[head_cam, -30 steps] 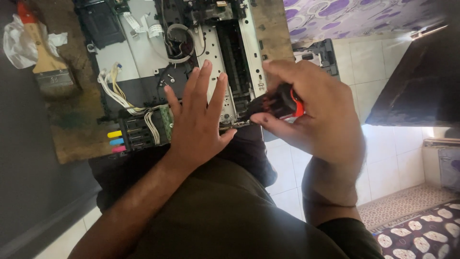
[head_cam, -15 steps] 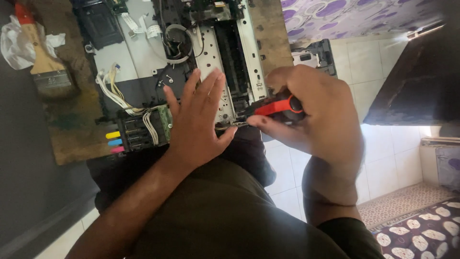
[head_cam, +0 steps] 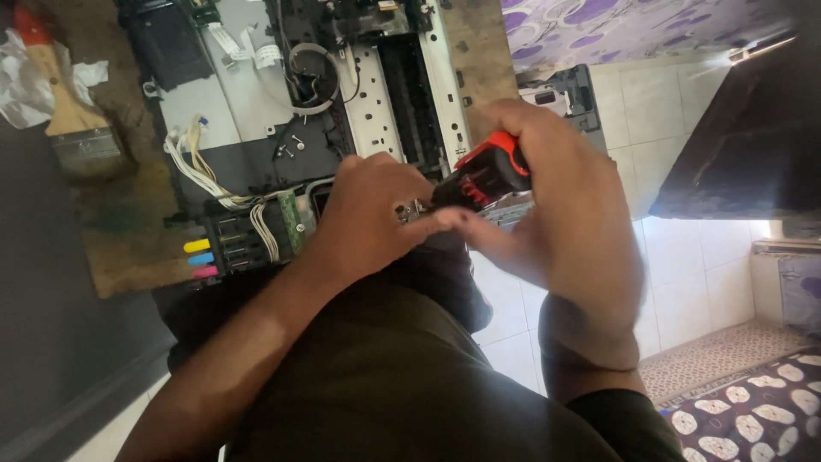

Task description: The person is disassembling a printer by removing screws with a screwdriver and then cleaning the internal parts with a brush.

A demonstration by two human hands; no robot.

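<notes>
Far left: paintbrush on worn wooden board. Centre: opened printer, cover off, loose screws on its grey panel, white wires exposed; judged mid-disassembly, ink block still fitted. Left hand curled, pinching small metal part. Right hand closed round red-black screwdriver, tip near edge.

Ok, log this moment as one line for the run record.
left hand: fingers curled at screwdriver tip | right hand: grips red-and-black screwdriver | under both: opened printer on wooden board | nearby: paintbrush
</notes>
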